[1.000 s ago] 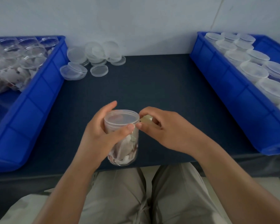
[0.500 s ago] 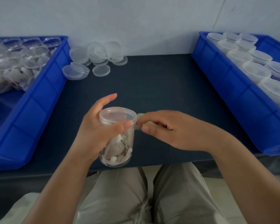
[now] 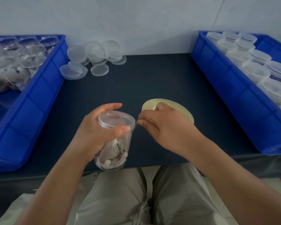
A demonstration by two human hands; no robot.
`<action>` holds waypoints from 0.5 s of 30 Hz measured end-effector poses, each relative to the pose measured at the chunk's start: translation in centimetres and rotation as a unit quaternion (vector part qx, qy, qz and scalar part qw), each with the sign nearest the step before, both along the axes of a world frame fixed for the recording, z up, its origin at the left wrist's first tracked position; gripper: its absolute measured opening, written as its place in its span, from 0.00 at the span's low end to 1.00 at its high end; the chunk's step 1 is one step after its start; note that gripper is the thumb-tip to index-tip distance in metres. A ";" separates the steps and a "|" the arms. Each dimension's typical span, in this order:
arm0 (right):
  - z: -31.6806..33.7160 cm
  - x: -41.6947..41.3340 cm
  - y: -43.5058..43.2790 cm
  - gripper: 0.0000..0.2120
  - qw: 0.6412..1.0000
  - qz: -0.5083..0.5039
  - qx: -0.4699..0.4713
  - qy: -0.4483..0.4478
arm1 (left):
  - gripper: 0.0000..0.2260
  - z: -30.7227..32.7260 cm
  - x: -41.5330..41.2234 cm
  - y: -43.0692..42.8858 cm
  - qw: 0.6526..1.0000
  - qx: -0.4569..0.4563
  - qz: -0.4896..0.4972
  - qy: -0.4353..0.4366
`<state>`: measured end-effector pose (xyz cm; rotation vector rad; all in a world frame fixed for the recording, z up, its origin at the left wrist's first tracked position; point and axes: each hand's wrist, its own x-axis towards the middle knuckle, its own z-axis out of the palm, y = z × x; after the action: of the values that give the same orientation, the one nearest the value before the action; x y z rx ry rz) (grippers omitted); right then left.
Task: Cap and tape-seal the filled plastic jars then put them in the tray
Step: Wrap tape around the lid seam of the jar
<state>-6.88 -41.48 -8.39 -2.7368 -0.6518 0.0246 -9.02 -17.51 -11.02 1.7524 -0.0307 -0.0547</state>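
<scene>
Left hand wrapped round the capped jar, tipped near the table's front edge, right hand gripping the tape roll, now pulled further from the jar than before.

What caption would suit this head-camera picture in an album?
Left hand grips a capped, filled jar while the right hand holds a tape roll beside it.

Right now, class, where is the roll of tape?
In the head view, the tape roll sits right of centre over the dark table, partly covered by the right hand gripping it, just right of the capped jar held by the left hand.
</scene>
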 end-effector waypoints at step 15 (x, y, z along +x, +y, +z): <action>-7.2 4.3 -3.8 0.21 0.994 -0.100 -0.051 -0.004 | 0.41 1.1 -1.6 2.6 0.995 -0.100 0.006 -0.008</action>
<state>-2.53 -45.26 -15.59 -2.8899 -0.3849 -0.0006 -10.66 -14.91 -9.96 1.5537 -0.0363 -0.0267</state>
